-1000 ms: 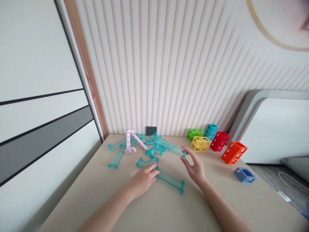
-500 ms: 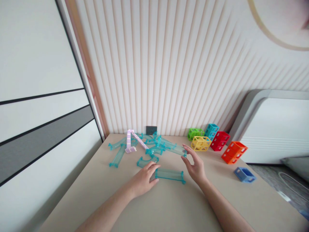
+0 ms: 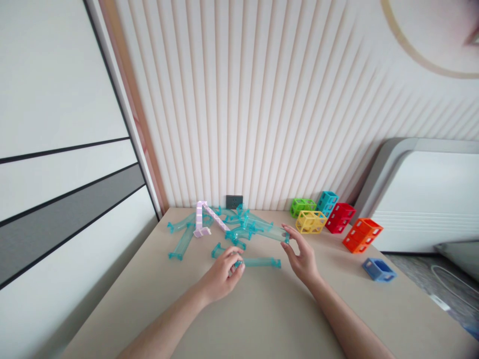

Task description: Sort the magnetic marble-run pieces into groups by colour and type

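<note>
A straight clear teal track piece is held level just above the beige table. My left hand pinches its left end, fingers closed round it. My right hand hovers beside the piece's right end with fingers spread, not touching it as far as I can see. Behind them lies a heap of teal track pieces and a pink-white ramp piece.
Hollow blocks stand at the back right: green, yellow, cyan, red and orange. A small blue block lies near the right edge. A dark wall socket sits at table level. A white cabinet stands to the right.
The straight teal piece lay slanted on the table; my left hand turned it level and lifted it slightly toward the heap. My right hand barely moved.
</note>
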### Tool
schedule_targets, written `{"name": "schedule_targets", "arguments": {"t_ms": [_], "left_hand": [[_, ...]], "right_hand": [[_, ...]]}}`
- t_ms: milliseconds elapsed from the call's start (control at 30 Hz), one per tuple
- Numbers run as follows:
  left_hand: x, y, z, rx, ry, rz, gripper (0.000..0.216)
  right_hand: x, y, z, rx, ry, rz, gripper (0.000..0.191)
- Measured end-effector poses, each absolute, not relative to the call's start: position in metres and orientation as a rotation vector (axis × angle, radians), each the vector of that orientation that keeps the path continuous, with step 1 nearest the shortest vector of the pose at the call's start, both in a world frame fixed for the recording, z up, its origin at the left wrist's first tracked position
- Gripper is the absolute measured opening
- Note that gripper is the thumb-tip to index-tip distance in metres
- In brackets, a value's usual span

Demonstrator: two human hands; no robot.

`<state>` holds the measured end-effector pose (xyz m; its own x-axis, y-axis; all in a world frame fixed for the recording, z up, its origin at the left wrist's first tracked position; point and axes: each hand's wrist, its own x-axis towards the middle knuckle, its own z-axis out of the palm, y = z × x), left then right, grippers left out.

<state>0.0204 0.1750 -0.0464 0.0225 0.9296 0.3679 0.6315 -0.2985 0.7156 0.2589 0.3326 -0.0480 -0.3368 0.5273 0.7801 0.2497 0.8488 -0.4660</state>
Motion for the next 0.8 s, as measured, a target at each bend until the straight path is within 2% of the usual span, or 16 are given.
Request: {"name": "schedule_targets", "arguments": {"t_ms": [233,467,800], "left_hand": [[0.021,0.180,-0.051,1.554,1.612,1.153,0.046],[0.016,0.184,-0.061,1.300,1.683,1.147,0.048],[0.011,0.191,-0.073,1.080,1.643,1.109,0.065]], "right_hand": [[0.258,0.332,-0.047,-0.565,-1.922,0.312,0.035],[0.259,0.330,-0.046,-0.525,-1.967,0.337,0.034],[0.263,0.327,-0.045,-0.442,-2.090,0.444,0.035]]}}
